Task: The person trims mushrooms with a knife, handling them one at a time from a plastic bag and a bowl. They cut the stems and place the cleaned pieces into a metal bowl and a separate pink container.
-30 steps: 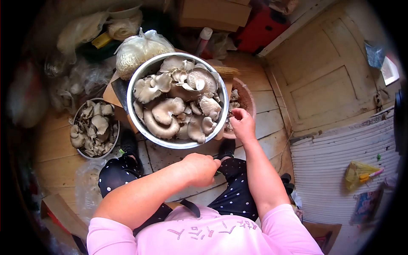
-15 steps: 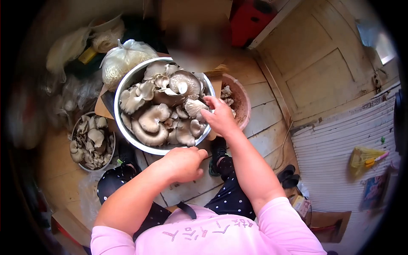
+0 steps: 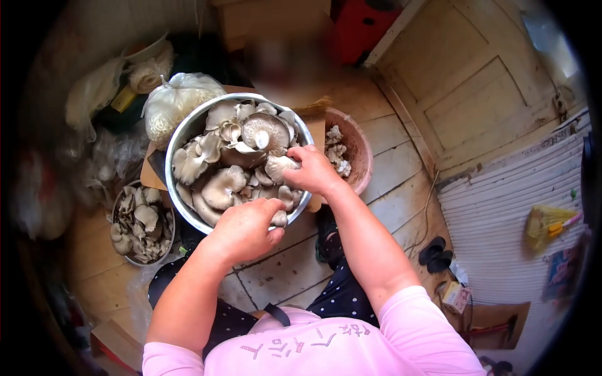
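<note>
A large metal basin (image 3: 176,133) is heaped with grey-brown oyster mushrooms (image 3: 224,187). At its right inner side, my right hand (image 3: 311,170) has its thumb and fingers closed on a pale, gilled mushroom (image 3: 276,168). My left hand (image 3: 246,229) reaches over the basin's near edge, its fingers bent above the lower mushrooms; whether it grips one is hidden.
Right of the basin is a pink tub (image 3: 360,148) with mushroom pieces. A smaller bowl of mushrooms (image 3: 145,216) stands at the left. A filled plastic bag (image 3: 179,103) sits behind the basin, and black sandals (image 3: 436,255) lie at the right.
My left hand has moved up from outside the near rim to over the mushrooms. My right hand has shifted slightly left and its fingers have closed on the pale mushroom. The view has shifted a little.
</note>
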The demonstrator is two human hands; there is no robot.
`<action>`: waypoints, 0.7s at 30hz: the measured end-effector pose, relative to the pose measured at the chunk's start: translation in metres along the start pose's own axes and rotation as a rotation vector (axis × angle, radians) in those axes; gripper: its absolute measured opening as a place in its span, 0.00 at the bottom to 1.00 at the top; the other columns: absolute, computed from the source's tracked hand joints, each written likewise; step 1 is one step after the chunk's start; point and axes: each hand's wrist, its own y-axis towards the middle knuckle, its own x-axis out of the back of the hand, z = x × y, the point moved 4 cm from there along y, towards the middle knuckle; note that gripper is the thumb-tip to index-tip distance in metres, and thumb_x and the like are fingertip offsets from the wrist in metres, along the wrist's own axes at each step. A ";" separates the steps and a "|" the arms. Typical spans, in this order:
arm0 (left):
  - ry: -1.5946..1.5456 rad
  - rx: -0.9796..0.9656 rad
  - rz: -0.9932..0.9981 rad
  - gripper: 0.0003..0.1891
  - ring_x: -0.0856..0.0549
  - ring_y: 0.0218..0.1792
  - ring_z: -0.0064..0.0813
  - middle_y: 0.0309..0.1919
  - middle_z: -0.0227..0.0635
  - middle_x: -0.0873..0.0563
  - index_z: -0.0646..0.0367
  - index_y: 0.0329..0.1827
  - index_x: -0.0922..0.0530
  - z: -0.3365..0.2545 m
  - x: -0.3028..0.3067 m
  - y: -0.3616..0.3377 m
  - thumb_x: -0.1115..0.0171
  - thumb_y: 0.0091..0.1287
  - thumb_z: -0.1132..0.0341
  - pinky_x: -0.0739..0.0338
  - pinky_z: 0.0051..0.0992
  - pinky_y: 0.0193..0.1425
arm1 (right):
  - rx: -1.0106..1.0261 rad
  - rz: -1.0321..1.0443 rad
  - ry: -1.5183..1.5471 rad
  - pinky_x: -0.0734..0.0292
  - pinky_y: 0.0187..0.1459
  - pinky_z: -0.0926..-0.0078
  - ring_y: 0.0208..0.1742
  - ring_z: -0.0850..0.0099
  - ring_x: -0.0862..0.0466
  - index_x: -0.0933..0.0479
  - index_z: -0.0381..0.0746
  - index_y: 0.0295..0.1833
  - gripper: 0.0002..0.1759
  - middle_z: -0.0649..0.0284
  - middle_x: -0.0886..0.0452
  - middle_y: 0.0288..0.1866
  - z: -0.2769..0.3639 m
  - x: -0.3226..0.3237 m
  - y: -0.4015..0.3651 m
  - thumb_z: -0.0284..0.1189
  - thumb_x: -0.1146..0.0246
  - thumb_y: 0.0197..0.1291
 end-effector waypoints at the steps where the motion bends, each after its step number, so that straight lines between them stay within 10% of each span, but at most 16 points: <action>1: -0.002 0.001 -0.004 0.24 0.17 0.51 0.44 0.50 0.44 0.17 0.55 0.60 0.26 0.000 -0.001 -0.001 0.34 0.60 0.61 0.24 0.39 0.56 | -0.005 -0.001 0.003 0.26 0.57 0.68 0.53 0.58 0.21 0.21 0.38 0.53 0.26 0.51 0.22 0.49 -0.001 0.000 0.000 0.38 0.33 0.47; 16: -0.177 0.057 -0.106 0.21 0.14 0.44 0.42 0.43 0.45 0.14 0.59 0.56 0.23 0.012 0.005 -0.001 0.35 0.59 0.63 0.21 0.37 0.50 | -0.004 -0.024 0.194 0.23 0.42 0.75 0.37 0.74 0.20 0.24 0.37 0.41 0.23 0.63 0.20 0.34 0.008 0.039 -0.006 0.32 0.29 0.36; 21: -1.040 0.345 -0.246 0.18 0.16 0.29 0.22 0.36 0.37 0.14 0.58 0.50 0.22 0.027 0.016 0.005 0.36 0.66 0.55 0.23 0.21 0.32 | 0.005 -0.067 0.384 0.25 0.39 0.80 0.36 0.82 0.23 0.26 0.39 0.44 0.21 0.69 0.22 0.37 0.025 0.059 -0.021 0.29 0.28 0.41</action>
